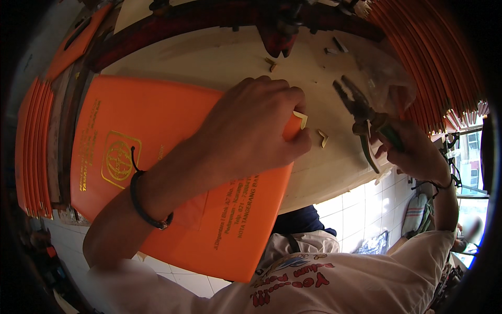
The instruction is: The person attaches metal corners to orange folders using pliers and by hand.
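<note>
Orange printed folder [178, 115] sprawls from left of frame to lower centre, its near part overhanging the pale surface [334, 170]; upper right corner, near the middle of the frame, wears a gold metal corner piece [300, 119]. Main risk, as I judge it: the piece sitting skewed or slipping off, should the folder shift in the grip or the cover bunch at that corner. Pliers brought on at a slant could dent the metal or scuff the orange cover; fingertips so close to the corner could be nipped. Overhang might also tip the folder if the grip slackens. A loose gold corner piece [323, 139], just right of the held corner, could be knocked away by a careless sweep. Hands well apart. Left hand [261, 112], centre frame: closed on the folder's corner, thumb below and curled fingers above, gold piece showing between them. Right hand [415, 146], right of frame: wrapped about the green handles of the combination pliers [361, 110], whose jaws stand parted, aimed at the upper left and touching neither folder nor metal.
</note>
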The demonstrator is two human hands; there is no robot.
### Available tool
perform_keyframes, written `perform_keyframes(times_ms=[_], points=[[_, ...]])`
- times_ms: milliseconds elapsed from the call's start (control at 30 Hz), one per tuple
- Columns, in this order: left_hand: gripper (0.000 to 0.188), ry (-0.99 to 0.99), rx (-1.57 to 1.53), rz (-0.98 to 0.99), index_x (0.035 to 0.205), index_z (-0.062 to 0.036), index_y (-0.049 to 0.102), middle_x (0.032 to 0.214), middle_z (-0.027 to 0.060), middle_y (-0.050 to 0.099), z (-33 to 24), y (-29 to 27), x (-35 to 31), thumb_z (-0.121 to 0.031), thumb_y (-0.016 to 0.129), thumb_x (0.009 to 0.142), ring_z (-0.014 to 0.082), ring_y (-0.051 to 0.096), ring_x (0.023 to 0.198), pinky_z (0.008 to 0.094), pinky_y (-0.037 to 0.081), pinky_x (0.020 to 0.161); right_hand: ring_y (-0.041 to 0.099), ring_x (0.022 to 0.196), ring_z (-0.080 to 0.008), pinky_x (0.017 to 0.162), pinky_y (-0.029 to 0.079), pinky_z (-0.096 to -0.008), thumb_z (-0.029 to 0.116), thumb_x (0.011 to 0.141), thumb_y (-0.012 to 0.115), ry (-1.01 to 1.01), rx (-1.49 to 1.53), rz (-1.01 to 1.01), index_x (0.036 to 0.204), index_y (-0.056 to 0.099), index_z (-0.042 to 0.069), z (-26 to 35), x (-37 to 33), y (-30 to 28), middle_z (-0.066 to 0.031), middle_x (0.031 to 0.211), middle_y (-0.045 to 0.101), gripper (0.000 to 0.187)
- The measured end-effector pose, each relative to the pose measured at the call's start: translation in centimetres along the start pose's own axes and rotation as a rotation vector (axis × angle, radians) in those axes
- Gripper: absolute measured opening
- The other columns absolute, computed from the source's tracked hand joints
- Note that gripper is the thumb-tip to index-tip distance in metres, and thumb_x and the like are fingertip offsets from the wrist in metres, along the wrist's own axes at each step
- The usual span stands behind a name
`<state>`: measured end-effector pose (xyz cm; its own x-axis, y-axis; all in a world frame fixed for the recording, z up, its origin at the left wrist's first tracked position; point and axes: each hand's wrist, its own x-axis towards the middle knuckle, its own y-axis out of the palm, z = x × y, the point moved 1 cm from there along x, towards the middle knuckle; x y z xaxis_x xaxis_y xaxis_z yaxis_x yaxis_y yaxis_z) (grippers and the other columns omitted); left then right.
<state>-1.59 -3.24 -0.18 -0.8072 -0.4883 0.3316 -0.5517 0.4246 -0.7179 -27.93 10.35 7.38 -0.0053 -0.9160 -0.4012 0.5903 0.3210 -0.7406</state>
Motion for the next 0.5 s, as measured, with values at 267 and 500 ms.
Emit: perform_keyframes(times_ms=[267, 500], points=[[0.03, -0.005, 0.022, -0.046, 0.097, 0.0008, 0.062, 0.094, 0.016, 0.067, -0.5, 0.1, -0.1, -0.021, 0.072, 0.079, 0.0336, 0.065, 0.095, 0.0434, 0.05, 0.089, 0.06, 0.064, -0.0169, 0.06, 0.049, -0.0317, 0.009, 0.076, 0.055, -0.02, -0.098, -0.02, 0.117, 0.059, -0.001, -0.8, -0.4, 0.0, -0.0081, 0.078, 0.061, 0.043], [0.04, -0.19, 0.005, -0.017, 0.099, 0.0012, 0.051, 0.089, 0.0197, 0.063, -1.0, -0.3, -0.2, -0.019, 0.077, 0.076, 0.035, 0.064, 0.09, 0.0437, 0.052, 0.082, 0.055, 0.057, -0.0136, 0.054, 0.045, -0.0308, 0.01, 0.08, 0.055, 0.117, -0.091, 0.01, 0.111, 0.061, -0.001, 1.4, -0.5, -0.3, -0.0062, 0.068, 0.056, 0.034]])
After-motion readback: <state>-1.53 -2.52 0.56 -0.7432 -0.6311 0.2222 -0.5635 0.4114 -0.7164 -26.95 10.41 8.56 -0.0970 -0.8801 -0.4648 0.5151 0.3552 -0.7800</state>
